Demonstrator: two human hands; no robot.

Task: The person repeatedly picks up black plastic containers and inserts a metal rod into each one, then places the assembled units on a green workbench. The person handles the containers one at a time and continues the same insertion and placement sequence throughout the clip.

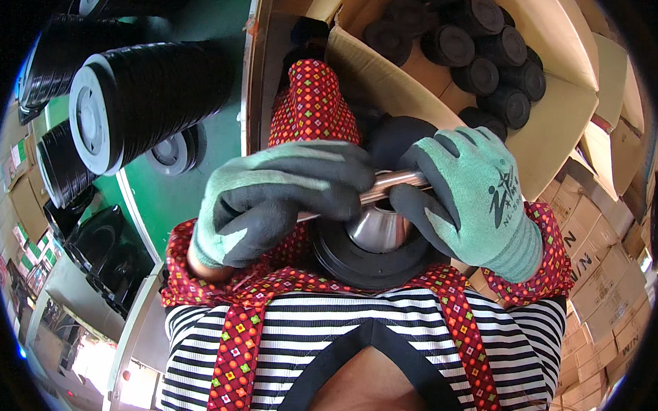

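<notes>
Both hands wear green knit gloves with dark grey coated palms and fingers. My left hand (286, 193) is closed around a shiny metal tube (395, 182); its fingers are slightly blurred. At the tube's other end my right hand (467, 199) grips it between thumb and fingers. Just below the tube, close to my chest, is a silver metal dome (379, 230) on a black round disc base (366, 270). Whether the tube touches the dome I cannot tell. Another dark round part (398, 139) shows behind the hands, partly hidden by them.
To the left, a long stack of black discs (155, 98) lies on a green tabletop (218, 173), beside more stacks. An open cardboard box (556, 134) ahead to the right holds several black round parts (501, 48). Stacked cartons (595, 273) line the right side.
</notes>
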